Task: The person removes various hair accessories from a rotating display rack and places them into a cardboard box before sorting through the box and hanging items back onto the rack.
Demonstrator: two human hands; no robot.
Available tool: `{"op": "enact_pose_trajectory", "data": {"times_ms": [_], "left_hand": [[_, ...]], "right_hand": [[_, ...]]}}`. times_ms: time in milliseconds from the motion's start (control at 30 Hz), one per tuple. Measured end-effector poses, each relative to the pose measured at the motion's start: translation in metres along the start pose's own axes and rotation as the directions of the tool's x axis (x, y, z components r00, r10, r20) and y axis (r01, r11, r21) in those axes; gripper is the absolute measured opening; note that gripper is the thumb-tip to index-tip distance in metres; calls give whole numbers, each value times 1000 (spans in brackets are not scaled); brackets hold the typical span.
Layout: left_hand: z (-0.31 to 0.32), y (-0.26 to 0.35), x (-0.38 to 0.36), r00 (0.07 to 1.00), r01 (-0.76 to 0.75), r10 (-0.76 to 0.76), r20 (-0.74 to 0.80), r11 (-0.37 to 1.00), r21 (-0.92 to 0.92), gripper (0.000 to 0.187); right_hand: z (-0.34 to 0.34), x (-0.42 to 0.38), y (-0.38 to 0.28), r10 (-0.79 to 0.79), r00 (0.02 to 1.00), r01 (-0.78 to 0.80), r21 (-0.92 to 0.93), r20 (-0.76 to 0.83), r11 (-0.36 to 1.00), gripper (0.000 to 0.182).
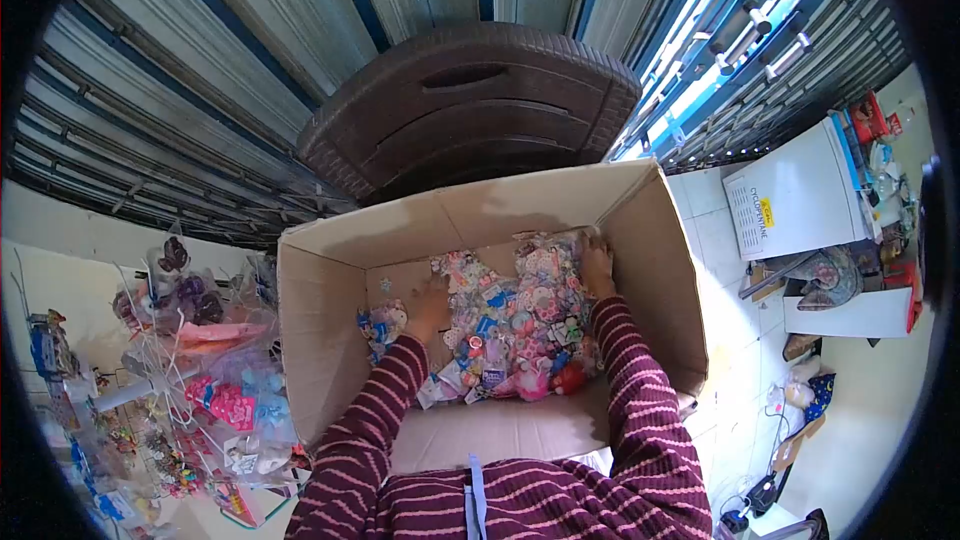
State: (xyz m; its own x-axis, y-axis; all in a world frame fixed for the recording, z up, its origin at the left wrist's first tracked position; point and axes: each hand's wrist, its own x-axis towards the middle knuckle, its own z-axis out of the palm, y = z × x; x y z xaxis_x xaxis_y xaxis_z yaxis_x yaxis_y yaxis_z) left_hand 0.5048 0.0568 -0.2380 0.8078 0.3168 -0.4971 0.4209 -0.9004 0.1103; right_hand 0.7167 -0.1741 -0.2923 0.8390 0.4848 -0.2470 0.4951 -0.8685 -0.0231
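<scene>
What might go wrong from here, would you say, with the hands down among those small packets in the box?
With the left hand and right hand both at the pile, packets could get pressed or creased, since they lie jumbled over one another. Small ones might slip from sight under the heap. The bagged goods hang close to the left side of the box, so they might snag if it shifts.

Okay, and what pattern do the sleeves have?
Light pink stripes on dark maroon sleeves, clear in the head view.
</scene>
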Motion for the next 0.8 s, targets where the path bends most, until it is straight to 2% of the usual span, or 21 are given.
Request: {"op": "enact_pose_trajectory", "data": {"times_ms": [33,67,133,167,200,267,333,400,433,500,533,600,633,667,700,733,767,800], "left_hand": [[7,3,7,994,-45,42,-98,998,-31,55],[13,4,13,995,-42,38,-96,999,-34,55],[26,8,22,951,-175,145,-271,980,-90,64],[33,9,26,952,-172,139,-272,980,-102,64],[40,11,30,944,-176,138,-300,979,-104,62],[56,14,39,933,-176,129,-335,978,-113,61],[68,13,46,913,-101,131,-387,990,97,52],[69,11,49,911,-90,105,-399,994,56,46],[70,10,50,910,-90,90,-405,996,19,40],[75,6,52,913,-82,84,-399,996,23,36],[71,6,51,915,-87,91,-392,996,29,32],[64,8,45,918,-63,71,-391,997,34,28],[55,10,40,921,-52,66,-385,998,45,24],[44,12,35,918,-46,60,-391,998,45,24],[32,14,31,973,12,-20,-232,999,-36,21],[23,14,29,994,82,-89,-60,991,-106,18],[23,10,30,993,84,-91,-70,991,-105,18],[23,5,31,991,57,-89,-99,956,-286,20]], "right_hand": [[6,0,-1,-4,1000,4,1,3,1000,51],[12,2,-3,6,1000,-5,33,-23,999,47],[7,7,-5,10,999,-8,55,-45,998,44],[-11,7,-11,38,987,-57,122,158,991,38],[-25,8,-15,52,934,-121,175,354,977,33],[-33,11,-16,3,955,-65,201,298,977,26],[-46,14,-18,-53,969,-4,232,239,973,24],[-76,15,-21,-340,939,286,425,55,859,33],[-97,11,-30,-353,934,298,424,54,855,33],[-132,6,-52,-314,947,132,819,62,558,31],[-132,9,-56,-327,943,140,818,61,558,31],[-129,15,-64,-443,869,-84,947,222,309,25],[-132,14,-68,-451,866,-76,948,217,310,25],[-135,12,-72,-486,863,36,945,133,324,24],[-140,9,-77,-521,852,149,932,49,331,23],[-154,1,-85,-536,843,129,957,33,261,24],[-165,-4,-91,-539,842,139,956,24,260,24],[-175,-9,-97,-559,829,180,953,-15,242,24]]}}
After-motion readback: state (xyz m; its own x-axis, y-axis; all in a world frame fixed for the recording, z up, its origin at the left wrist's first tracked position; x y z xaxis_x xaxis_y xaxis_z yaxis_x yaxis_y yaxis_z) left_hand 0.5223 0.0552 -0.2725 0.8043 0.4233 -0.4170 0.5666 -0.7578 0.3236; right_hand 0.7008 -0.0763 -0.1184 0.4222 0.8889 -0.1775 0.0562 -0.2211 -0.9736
